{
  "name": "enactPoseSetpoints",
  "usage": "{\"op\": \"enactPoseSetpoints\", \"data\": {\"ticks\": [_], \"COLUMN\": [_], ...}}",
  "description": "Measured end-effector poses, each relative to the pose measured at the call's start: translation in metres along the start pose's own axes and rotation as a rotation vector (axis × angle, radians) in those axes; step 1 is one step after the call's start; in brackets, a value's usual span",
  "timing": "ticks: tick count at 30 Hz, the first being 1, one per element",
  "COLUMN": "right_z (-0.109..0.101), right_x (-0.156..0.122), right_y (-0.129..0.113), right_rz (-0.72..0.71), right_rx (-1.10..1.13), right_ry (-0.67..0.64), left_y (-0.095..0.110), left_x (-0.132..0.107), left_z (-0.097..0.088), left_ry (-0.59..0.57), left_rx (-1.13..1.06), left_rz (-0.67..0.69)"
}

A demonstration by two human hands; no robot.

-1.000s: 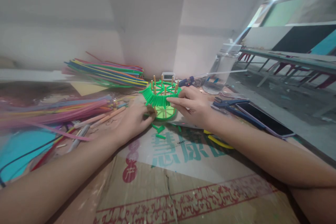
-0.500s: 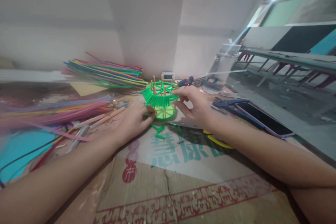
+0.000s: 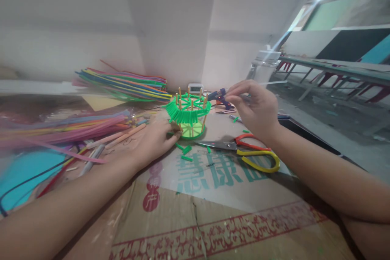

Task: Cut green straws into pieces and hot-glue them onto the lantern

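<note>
Green model: it's sitting mid-surface, that green thing (image 3: 184,115) with wooden sticks poking out the top, same spot as a second ago.
Right hand: this one (image 3: 258,107) is hanging out by the blue glue gun (image 3: 217,95) now; half a second back it was at the model's rim. Fingertips are bunching near the thumb, can't tell if they're touching the gun.
Left hand: hasn't budged, it's (image 3: 157,140) curling in at the base's left edge; can't tell if it's actually pinching it.
Scissors: way more of them (image 3: 236,147) is showing now that the arm's moved.
Hidden stuff: right forearm is covering part of the phone (image 3: 307,135); the pink sticks (image 3: 91,132) are blurring out.
Surface: printed cardboard (image 3: 164,227) is lying under green scraps (image 3: 186,158).
Room: red chairs (image 3: 335,79) are standing farther back.
</note>
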State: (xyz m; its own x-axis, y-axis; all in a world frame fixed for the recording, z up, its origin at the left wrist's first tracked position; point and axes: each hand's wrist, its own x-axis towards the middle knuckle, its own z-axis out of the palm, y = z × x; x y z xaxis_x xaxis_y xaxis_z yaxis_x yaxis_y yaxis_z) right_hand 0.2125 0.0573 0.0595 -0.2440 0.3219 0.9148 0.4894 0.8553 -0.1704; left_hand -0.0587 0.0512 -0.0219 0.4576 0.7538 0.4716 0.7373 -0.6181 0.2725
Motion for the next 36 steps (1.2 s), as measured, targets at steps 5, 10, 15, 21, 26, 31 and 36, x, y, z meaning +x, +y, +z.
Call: {"op": "enactPoseSetpoints", "data": {"ticks": [5, 10, 15, 21, 26, 31, 36], "right_z": [0.0, 0.007, 0.009, 0.006, 0.006, 0.005, -0.001], "right_x": [-0.001, -0.006, -0.01, -0.009, -0.006, -0.004, 0.0], "right_y": [-0.004, -0.006, -0.005, -0.002, 0.0, -0.001, -0.003], "right_rz": [0.005, 0.038, 0.018, 0.034, 0.163, 0.177, 0.173], "right_rx": [-0.066, 0.08, 0.134, 0.154, 0.22, 0.072, -0.077], "right_ry": [-0.051, -0.046, -0.128, -0.134, -0.066, -0.036, -0.12], "left_y": [0.0, 0.0, -0.001, 0.0, -0.003, -0.009, -0.01], "left_x": [0.0, 0.0, 0.0, 0.0, 0.001, 0.001, 0.001], "left_z": [0.0, 0.0, -0.001, 0.0, 0.002, 0.006, 0.007], "left_ry": [0.006, -0.004, 0.01, 0.002, 0.061, 0.086, 0.089], "left_rx": [0.001, 0.006, 0.001, 0.007, -0.009, -0.005, -0.002], "left_rz": [0.017, 0.017, 0.021, 0.02, -0.035, -0.046, -0.043]}}
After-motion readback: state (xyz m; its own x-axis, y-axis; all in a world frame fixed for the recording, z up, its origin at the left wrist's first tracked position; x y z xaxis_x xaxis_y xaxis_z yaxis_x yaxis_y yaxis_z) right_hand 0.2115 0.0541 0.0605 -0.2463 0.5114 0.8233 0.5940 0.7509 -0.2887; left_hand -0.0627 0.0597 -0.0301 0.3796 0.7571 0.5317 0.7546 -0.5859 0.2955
